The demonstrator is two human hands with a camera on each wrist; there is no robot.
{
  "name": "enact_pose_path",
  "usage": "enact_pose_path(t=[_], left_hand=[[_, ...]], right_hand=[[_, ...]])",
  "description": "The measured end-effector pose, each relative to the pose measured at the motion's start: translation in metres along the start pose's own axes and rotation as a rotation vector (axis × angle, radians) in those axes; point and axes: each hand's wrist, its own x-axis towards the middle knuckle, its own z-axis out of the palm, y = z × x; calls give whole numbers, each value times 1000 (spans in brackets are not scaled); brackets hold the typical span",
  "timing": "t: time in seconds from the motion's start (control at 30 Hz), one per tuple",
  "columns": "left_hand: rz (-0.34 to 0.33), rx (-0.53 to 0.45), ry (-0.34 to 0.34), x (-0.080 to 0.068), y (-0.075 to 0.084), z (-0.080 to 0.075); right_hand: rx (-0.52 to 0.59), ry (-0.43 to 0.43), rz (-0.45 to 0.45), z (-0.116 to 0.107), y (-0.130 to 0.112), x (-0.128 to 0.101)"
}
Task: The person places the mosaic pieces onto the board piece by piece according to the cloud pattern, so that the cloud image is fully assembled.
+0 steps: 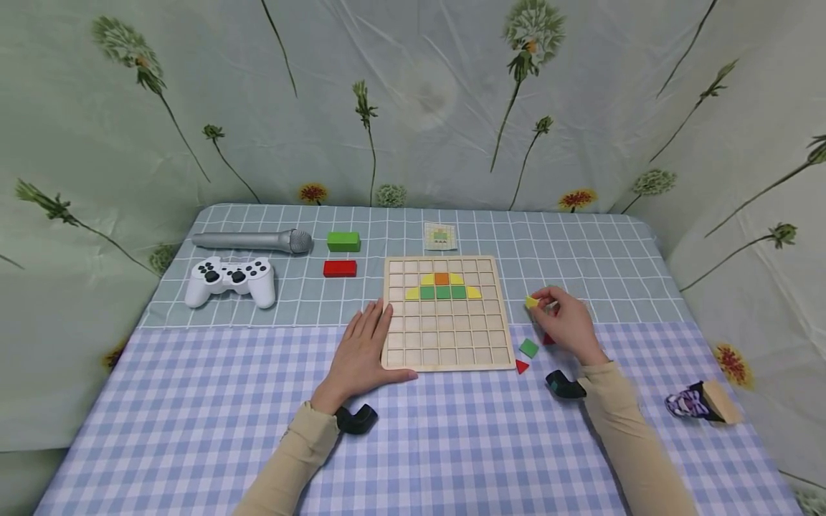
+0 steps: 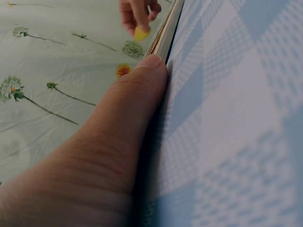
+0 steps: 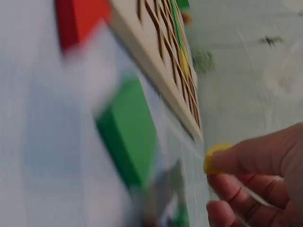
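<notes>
- One small yellow piece [image 1: 531, 302], pinched in the right hand [image 1: 568, 324] just off the board's [image 1: 444, 358] right edge, looks light, stiff and smooth; fingertips on opposite edges should hold it.
- Right wrist hovers over the table [image 1: 193, 430], fingers curled.
- Left hand [image 1: 361, 355] lies flat, fingers straight, thumb along the board's near-left corner.

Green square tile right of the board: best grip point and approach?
The green square tile lies flat on the tablecloth, so pinch two opposite edges from above. Probably come from the right, where the right hand is; the board and red triangle crowd its left and near sides.
</notes>
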Motion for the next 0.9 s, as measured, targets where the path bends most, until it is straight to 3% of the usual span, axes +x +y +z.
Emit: enact_pose_path(t=[0.23,0.53,0.9], left_hand=[[7,4,-2,1,0,2],[7,4,2,2,0,2],[10,9,18,1,-1,1]], right_hand=[[102,-113,-14,37,-37,9],[107,-227,-126,83,-85,24],[141,-281,-64,120,-116,37]])
